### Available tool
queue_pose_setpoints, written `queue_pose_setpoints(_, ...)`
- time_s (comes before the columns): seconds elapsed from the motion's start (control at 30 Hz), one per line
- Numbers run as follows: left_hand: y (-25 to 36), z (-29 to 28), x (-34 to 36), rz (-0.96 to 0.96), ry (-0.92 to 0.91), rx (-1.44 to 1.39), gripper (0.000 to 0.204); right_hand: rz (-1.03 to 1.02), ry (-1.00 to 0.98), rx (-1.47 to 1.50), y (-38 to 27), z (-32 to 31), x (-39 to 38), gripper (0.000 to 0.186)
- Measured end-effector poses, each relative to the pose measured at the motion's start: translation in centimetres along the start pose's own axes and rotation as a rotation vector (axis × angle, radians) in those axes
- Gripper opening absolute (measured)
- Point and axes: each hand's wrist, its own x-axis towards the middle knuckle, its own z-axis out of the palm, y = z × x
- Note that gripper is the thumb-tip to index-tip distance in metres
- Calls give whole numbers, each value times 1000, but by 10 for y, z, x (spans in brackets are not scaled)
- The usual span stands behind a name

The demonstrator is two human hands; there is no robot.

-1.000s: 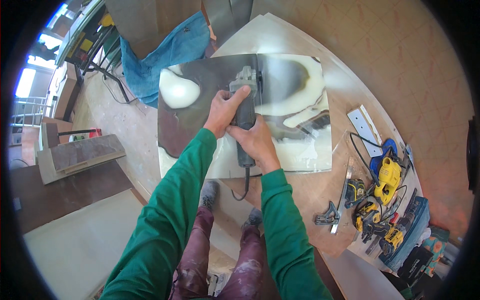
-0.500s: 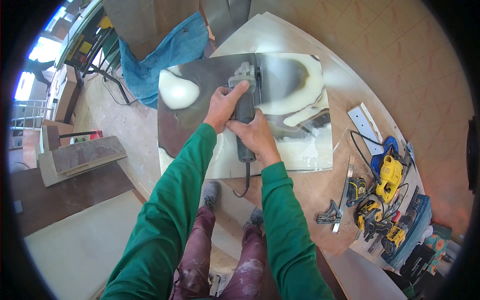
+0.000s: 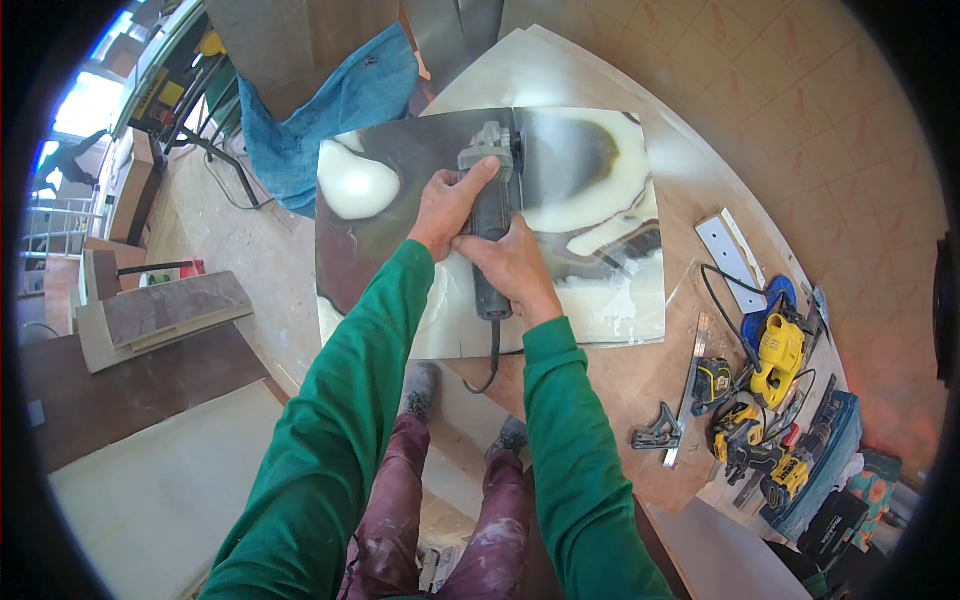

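Observation:
Both my hands grip an angle grinder (image 3: 489,215) with a dark body and a grey gear head. My left hand (image 3: 449,212) wraps the body just behind the head, its thumb laid on top. Lower down, my right hand (image 3: 513,267) is closed round the handle from the right. The grinder's disc shows edge-on at the right of the head, over a straight line across a glossy slab (image 3: 605,130) patterned in dark brown and cream. How deep the disc sits is hidden. A power cord hangs from the handle's near end, over the slab's front edge.
The slab lies on a brown board table (image 3: 620,400). To the right are a combination square (image 3: 657,430), a tape measure (image 3: 711,383), a yellow corded tool (image 3: 778,352) and yellow-black power tools (image 3: 737,435). A blue cloth (image 3: 330,115) hangs at the back left. Stone offcuts (image 3: 175,308) lie left.
The grinder has slid very slightly away from me along the line, both hands still on it. A dark figure by the bright windows at far left has shifted.

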Motion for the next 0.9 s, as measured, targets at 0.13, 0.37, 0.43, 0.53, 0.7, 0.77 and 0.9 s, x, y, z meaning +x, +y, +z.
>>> queue_pose_setpoints(0.13,3,-1,2,0,3,21,104,-5,-6,4,-2,0,3,81)
queue_pose_setpoints(0.37,10,1,0,-21,-6,-4,106,3,3,-3,-9,-2,4,72)
queue_pose_setpoints(0.43,9,-1,1,-17,-3,1,106,8,-3,11,-13,-1,3,72)
queue_pose_setpoints(0.53,7,-2,8,-9,-13,4,106,11,-7,17,-14,-1,4,71)
queue_pose_setpoints(0.7,8,-1,10,-12,11,25,107,-6,-9,26,-11,-1,10,70)
queue_pose_setpoints(0.77,8,-3,12,-11,12,23,107,12,-11,29,-19,0,7,70)
queue_pose_setpoints(0.9,9,3,9,6,35,43,101,13,-12,41,-13,-1,11,71)
